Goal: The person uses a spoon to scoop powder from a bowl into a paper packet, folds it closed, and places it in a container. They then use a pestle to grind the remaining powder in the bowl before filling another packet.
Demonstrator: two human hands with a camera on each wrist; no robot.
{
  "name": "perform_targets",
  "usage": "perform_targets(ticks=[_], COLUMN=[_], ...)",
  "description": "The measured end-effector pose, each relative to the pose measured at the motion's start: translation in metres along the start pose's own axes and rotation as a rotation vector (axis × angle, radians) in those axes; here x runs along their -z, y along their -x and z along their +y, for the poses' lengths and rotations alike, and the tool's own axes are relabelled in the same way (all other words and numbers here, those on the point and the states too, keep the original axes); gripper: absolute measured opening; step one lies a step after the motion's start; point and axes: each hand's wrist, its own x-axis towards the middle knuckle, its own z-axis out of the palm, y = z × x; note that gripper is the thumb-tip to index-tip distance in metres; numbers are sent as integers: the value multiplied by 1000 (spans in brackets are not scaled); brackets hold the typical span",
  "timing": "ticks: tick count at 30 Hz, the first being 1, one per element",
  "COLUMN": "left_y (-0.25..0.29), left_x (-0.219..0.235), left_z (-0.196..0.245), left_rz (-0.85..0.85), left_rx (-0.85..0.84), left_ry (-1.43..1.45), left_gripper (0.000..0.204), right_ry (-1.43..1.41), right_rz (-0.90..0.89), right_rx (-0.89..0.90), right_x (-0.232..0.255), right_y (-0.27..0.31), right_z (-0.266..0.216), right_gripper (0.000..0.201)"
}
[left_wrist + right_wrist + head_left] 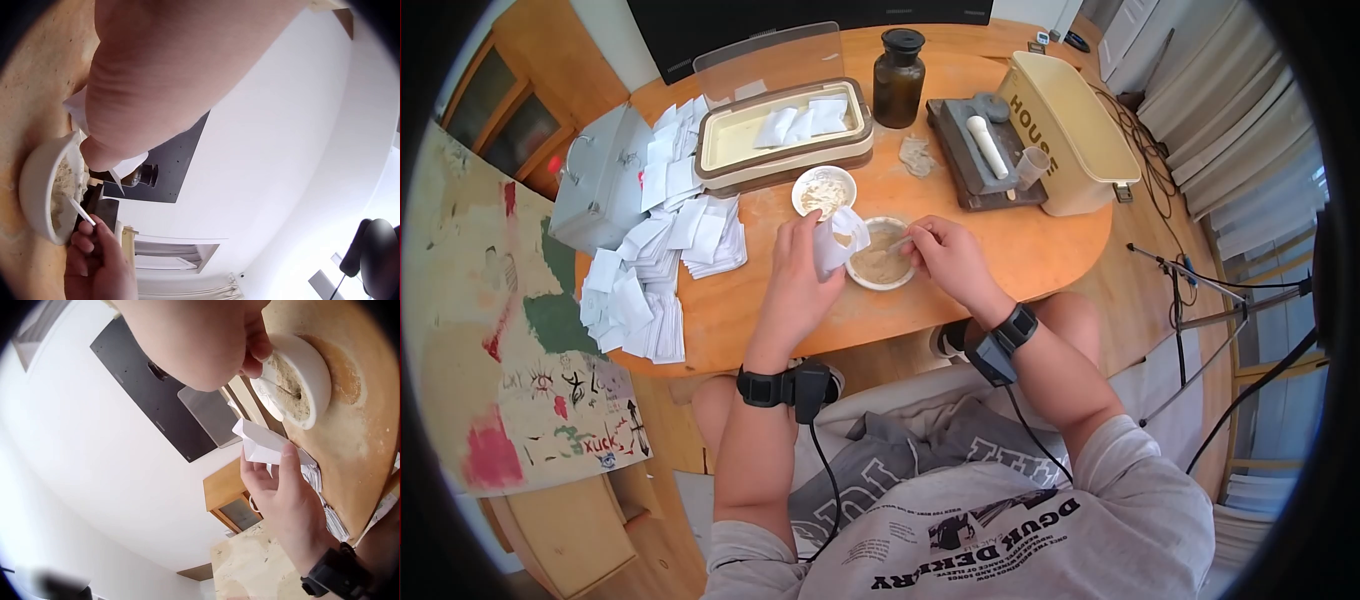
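Note:
A white bowl of tan powder (pixel 880 268) stands near the table's front edge. My right hand (pixel 949 262) pinches a thin utensil (pixel 82 211) whose far end dips into the powder (pixel 286 384). Left of that bowl, my left hand (pixel 802 275) holds a small white paper packet (pixel 267 445) upright between thumb and fingers, its top open. Just behind the packet is a second bowl (pixel 824 190) with pale, flaky contents. In the left wrist view the left hand's fingers are mostly hidden behind its own palm.
Stacks of white packets (pixel 662 262) lie at the left beside a metal case (pixel 600 180). Behind are a cream tray (pixel 720 150) holding packets and a dark jar (pixel 899 80). At the right stand a dark scale-like block (pixel 960 150) with a white pestle-shaped object, and a yellow bin (pixel 1090 150).

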Motion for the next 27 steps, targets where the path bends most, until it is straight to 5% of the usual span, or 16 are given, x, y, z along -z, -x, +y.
perform_targets(ticks=[6, 14, 17, 23, 27], left_y=[0, -1, 0, -1, -2], left_x=[2, -6, -11, -10, -7], left_z=[-1, 2, 6, -2, 2], left_rz=[6, -41, -61, -22, 34], left_rx=[-46, -8, -29, -7, 42], left_ry=[-12, -16, -15, 0, 52], left_gripper=[69, 67, 68, 70, 70], right_ry=[-347, -391, 180, 300, 467], right_rz=[41, 178, 73, 229, 141], right_rx=[-148, 33, 432, 544, 492], right_x=[15, 29, 10, 26, 29], right_y=[-6, -5, 12, 16, 7], right_z=[7, -24, -39, -30, -9], right_gripper=[20, 19, 13, 11, 12])
